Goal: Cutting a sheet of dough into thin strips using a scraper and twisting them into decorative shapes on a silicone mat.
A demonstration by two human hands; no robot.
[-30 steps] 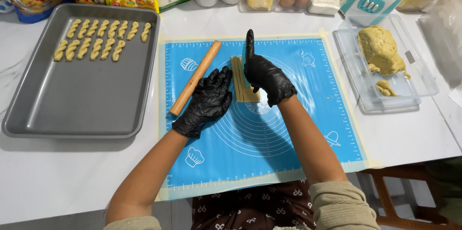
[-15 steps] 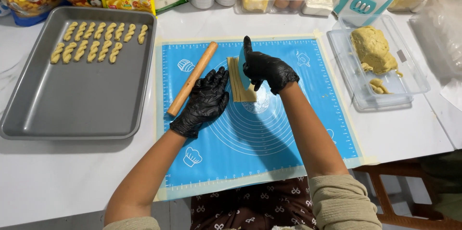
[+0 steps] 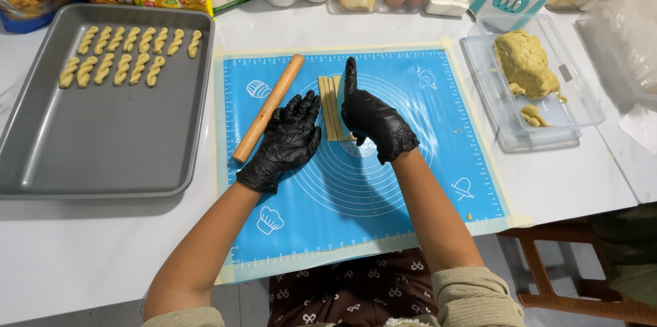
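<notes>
Both hands wear black gloves over a blue silicone mat [image 3: 410, 183]. A narrow slab of yellow dough [image 3: 328, 104], scored into long strips, lies on the mat's middle. My right hand [image 3: 375, 121] grips a thin pale scraper [image 3: 340, 101] held on edge against the dough's right side, index finger stretched along its top. My left hand [image 3: 286, 141] rests flat on the mat just left of the dough, fingers spread, holding nothing. A wooden rolling pin [image 3: 268, 108] lies slanted beside the left hand.
A grey baking tray [image 3: 102, 149] at the left holds several twisted dough pieces [image 3: 123, 56]. A clear container [image 3: 510, 125] at the right holds a lump of dough [image 3: 525, 63]. Bags, jars and small tubs line the back edge. A wooden chair [image 3: 582, 299] stands at lower right.
The hands keep almost the same pose by the dough; the right hand and scraper have settled slightly lower along the slab. The view has shifted a little.
</notes>
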